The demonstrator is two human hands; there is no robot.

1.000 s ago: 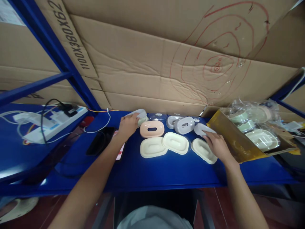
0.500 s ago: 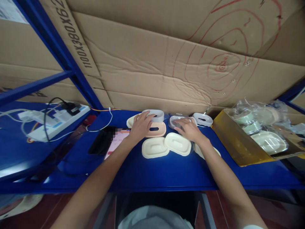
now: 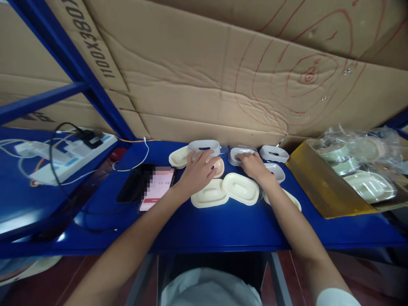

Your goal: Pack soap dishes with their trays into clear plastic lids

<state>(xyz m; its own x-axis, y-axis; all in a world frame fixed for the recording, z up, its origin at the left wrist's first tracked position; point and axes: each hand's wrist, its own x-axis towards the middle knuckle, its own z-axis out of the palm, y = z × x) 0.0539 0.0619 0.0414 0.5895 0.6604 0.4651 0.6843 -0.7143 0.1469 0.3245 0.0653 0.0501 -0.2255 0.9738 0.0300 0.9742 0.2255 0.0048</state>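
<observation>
My left hand (image 3: 199, 174) lies with fingers spread over a peach oval dish (image 3: 219, 166), partly covering it. Its fingertips reach the near edge of a grey oval dish (image 3: 204, 146) with a slot. My right hand (image 3: 255, 167) has its bent fingers on another grey oval dish (image 3: 234, 155), which has a clear plastic piece around it; the fingertips are partly hidden. Right of that hand are a grey slotted dish (image 3: 274, 154) and a smaller-looking grey dish (image 3: 278, 172). Cream oval trays (image 3: 241, 188) lie in front, one partly under my right forearm.
A carton (image 3: 318, 191) at the right holds several dishes in clear bags. To the left are a lit phone (image 3: 157, 191), a black device (image 3: 132, 187) and a white power strip (image 3: 76, 159) with cables. A cardboard wall (image 3: 178, 85) stands behind the blue table (image 3: 204, 231).
My right hand has left the grey dish at the right and moved left to the middle one. My left hand has moved right to the peach dish, and a grey slotted dish now stands behind it.
</observation>
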